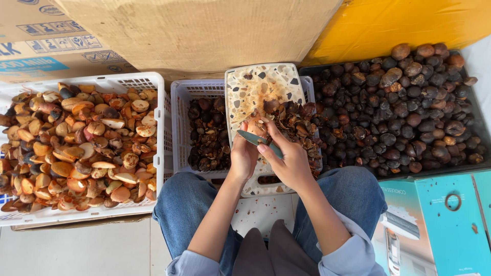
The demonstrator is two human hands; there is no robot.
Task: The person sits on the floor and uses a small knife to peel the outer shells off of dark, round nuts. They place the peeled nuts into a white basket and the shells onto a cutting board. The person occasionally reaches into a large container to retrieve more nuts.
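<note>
Pale floor tiles [92,250] fill the lower left of the frame, and a person's blue-jeaned knees [184,204] rise from the bottom centre, with a teal printed box [450,225] at the lower right. Just above the knees, a speckled cutting board [255,87] lies across a small white crate [184,107] in the middle of the frame. Over that board, the left hand [244,153] has its fingers curled around an orange-brown nut [254,125], gripping it closely. The right hand [289,161] is wrapped around a knife [255,138], whose grey-green blade points left and meets the nut; thumb and forefinger pinch along the blade. Dark peelings [291,120] are heaped on the board just right of the hands, and more dark scraps sit inside the small crate to their left. At the left of the frame, a large white basket [158,133] holds peeled, cut orange and cream pieces [82,148]. At the right, a black tray [481,128] is piled with dark brown unpeeled nuts [404,97]. Farthest away, along the top edge, stand cardboard boxes [204,30] and a yellow sheet [399,20].
</note>
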